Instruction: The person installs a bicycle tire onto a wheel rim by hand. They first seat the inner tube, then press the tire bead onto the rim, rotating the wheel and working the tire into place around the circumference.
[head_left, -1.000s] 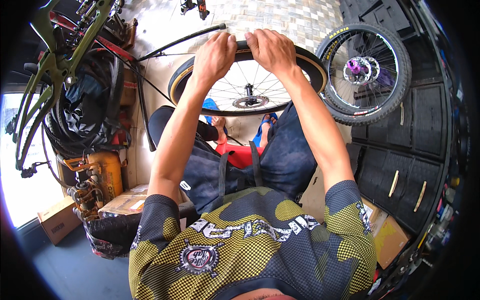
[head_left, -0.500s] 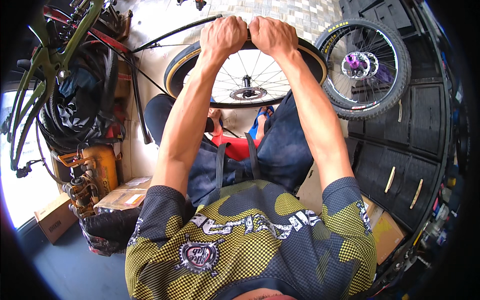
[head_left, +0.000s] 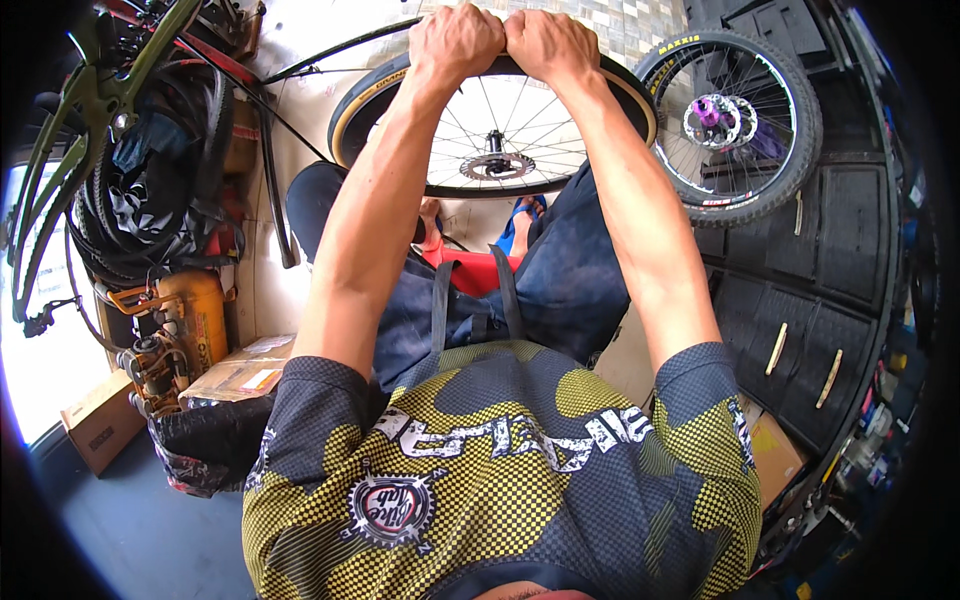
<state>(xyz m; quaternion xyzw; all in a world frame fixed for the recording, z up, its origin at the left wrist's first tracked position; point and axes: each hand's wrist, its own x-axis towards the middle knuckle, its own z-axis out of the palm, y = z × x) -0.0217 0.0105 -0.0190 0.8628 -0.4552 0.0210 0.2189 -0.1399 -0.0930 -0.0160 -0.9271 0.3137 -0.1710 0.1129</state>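
A bicycle wheel (head_left: pixel 494 142) stands in front of me between my legs, its lower edge near my knees. Its black tyre (head_left: pixel 355 112) has a tan sidewall, and a disc rotor (head_left: pixel 495 166) surrounds the hub. At the wheel's far edge, my left hand (head_left: pixel 457 42) is closed over the tyre. Right beside it, my right hand (head_left: pixel 553 42) grips the same stretch, the knuckles of both nearly touching. Both arms are stretched out straight. My fingertips and the tyre under them are hidden behind the hands.
To the right, a second wheel with a knobbly tyre (head_left: pixel 802 140) leans by black drawers (head_left: pixel 770 340). At left are a green bike frame (head_left: pixel 120 95), a pile of tyres (head_left: pixel 215 150), a yellow machine (head_left: pixel 195 320) and a cardboard box (head_left: pixel 235 375). A black-and-red frame (head_left: pixel 275 180) lies beyond my left knee.
Both hands have shifted slightly farther away along the tyre's far edge and still grip it. The view has tilted a little, and the wheel stays in nearly the same place.
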